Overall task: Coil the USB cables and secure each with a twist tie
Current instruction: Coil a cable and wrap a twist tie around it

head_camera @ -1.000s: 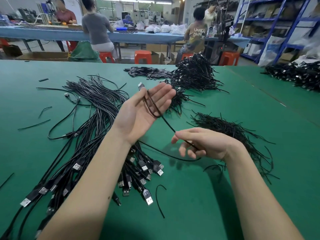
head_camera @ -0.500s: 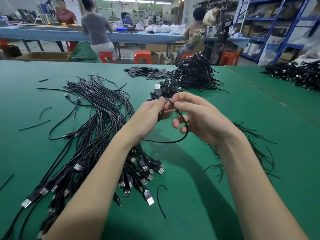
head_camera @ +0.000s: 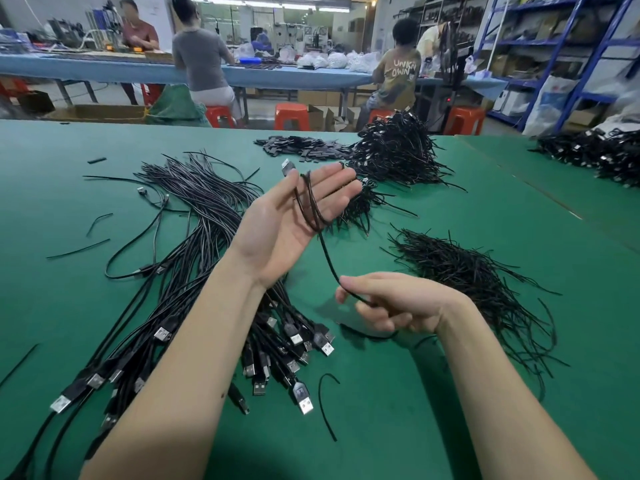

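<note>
nearest, a heap of uncoiled usb cables [head_camera: 194, 306] lay on the green table [head_camera: 398, 427], plugs fanned toward the person. just above it the right hand [head_camera: 398, 303] pinched the free run of one cable [head_camera: 327, 258] between thumb and forefinger, the other fingers loosely curled. half a second before, both hands had been together with the right laying a turn over the left; now the right had drawn back down and toward the body, pulling the next length taut. the left hand [head_camera: 294, 220] was open again, palm up, fingers straight, with a few loops draped across them and the plug [head_camera: 287, 167] poking past a fingertip. so another wrap seemed done, with a short tail left before tying.

right of the hands lay the loose twist ties [head_camera: 478, 271]. farther off sat a pile of finished bundles [head_camera: 398, 154]. no container stood on the table; a cardboard box [head_camera: 93, 114] lay on the floor beyond, its contents unseen.
</note>
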The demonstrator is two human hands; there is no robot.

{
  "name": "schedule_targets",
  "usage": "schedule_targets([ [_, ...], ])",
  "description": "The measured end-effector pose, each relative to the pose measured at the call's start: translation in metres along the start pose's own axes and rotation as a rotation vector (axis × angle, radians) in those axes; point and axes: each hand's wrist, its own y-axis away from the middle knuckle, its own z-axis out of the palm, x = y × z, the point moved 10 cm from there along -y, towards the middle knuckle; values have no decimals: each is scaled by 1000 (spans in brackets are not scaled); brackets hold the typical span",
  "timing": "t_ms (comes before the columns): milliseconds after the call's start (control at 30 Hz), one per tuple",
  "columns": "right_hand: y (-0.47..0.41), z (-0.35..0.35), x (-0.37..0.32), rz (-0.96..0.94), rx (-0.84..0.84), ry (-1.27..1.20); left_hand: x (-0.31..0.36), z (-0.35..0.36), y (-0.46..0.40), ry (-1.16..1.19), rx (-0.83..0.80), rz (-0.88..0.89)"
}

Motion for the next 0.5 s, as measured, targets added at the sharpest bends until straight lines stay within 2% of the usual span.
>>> schedule_targets([
  [100, -1, -35, -6, -80, 271, -254, -10, 5, 5, -146, -86, -106],
  [200, 7, -46, -19, -215, 267, -748, -25, 2, 12, -386, -158, -260],
  [267, 15, -47, -31, -294, 242, -939, -40, 0, 16, -553, -192, -391],
  [333, 24, -45, -44, -323, 288, -821, -58, -6, 20, -673, -169, -520],
  [400, 29, -41, -60, -336, 326, -632, -66, -17, 18, -761, -63, -566],
  [500, 37, -31, -85, -414, 349, -401, -59, -23, 8, -796, 73, -432],
])
